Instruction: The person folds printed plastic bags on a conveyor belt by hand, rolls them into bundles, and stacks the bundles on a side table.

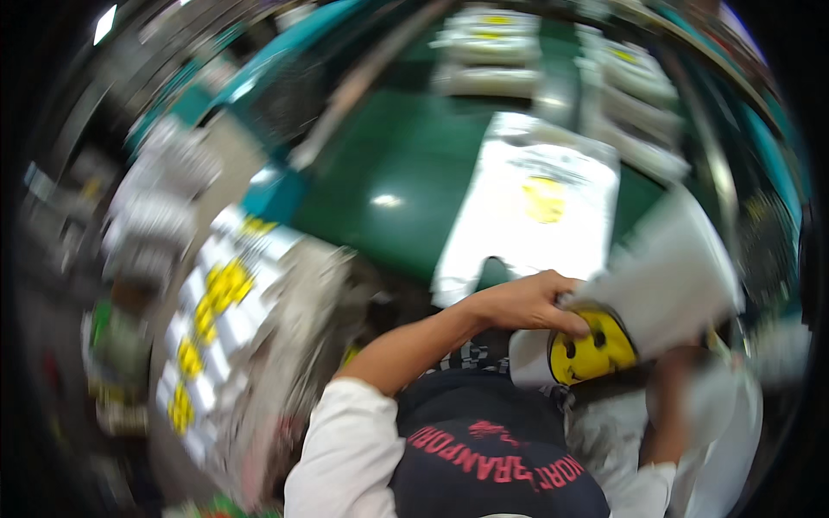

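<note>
My left hand (534, 304) grips a white plastic bag bundle (673, 278) with a yellow smiley print, thumb on top near the print. On the right, my right hand (680, 375) is a blur at the bundle's lower edge; its fingers cannot be made out. Beyond my left hand, a flat white plastic bag (544, 226) with handle cut-out and a yellow print lies on the green conveyor belt (382, 162).
Rows of white bag bundles (492, 48) lie at the far end of the belt, with more bundles (641, 97) at its right. A pile of printed white bags (214, 311) stands at the left, and white sacks (155, 188) sit farther left. Metal rails flank the belt.
</note>
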Tool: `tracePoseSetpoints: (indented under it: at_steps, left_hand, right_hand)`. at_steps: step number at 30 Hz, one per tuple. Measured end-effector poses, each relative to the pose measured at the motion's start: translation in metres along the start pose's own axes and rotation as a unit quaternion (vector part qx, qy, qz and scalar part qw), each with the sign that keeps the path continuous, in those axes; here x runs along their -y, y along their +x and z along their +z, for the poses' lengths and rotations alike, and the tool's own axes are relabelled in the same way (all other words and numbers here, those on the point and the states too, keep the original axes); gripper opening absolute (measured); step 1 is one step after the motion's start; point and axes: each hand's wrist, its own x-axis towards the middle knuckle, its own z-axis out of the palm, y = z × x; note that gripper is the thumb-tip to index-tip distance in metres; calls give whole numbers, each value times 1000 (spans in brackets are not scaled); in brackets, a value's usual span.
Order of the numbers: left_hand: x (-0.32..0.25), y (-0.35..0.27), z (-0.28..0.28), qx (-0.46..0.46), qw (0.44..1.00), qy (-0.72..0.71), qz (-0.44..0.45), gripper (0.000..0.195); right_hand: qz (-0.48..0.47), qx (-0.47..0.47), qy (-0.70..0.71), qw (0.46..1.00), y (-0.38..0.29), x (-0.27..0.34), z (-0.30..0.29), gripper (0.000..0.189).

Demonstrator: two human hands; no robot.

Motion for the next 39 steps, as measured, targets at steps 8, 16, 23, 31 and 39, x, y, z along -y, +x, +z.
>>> tracePoseSetpoints:
  at_steps: [8,16,23,31,39]
  left_hand:
    - [16,-171,-40,-350,918,38,-181,38]
    - [-18,-406,-164,-748,492,263,-360,45]
    - [25,-307,-196,-509,412,736,-174,61]
    - [110,-40,-133,-474,875,-30,-94,68]
    - [109,-78,-91,-309,933,44,-176,50]
  right_hand:
    - [-84,237,-560,789,41,-48,101,43]
    - [-147,95,-782,598,109,-129,25,43]
    - [-133,56,-689,710,130,-143,5,36]
    - [106,46,-397,910,130,-128,-6,40]
    - [44,144,-840,521,32,-68,-39,115]
